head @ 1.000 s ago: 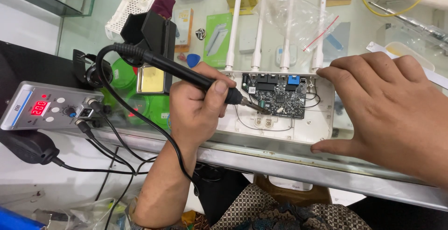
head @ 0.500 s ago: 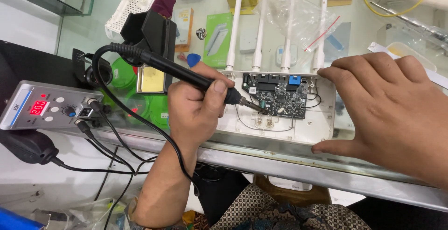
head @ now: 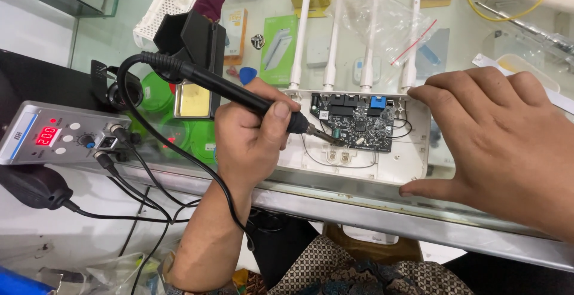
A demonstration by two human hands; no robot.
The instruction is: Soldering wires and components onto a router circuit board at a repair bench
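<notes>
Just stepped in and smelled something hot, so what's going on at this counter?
A person is soldering. The left hand grips a black soldering iron, its tip down on the dark circuit board inside an opened white router case. The right hand lies flat on the case's right end, steadying it on the glass counter. A grey soldering station with a lit red display sits at the left.

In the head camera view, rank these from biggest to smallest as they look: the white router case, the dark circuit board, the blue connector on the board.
1. White router case
2. Dark circuit board, inside the case
3. Blue connector, on the board's upper edge
All lie together, so nearness doesn't skew this.
</notes>
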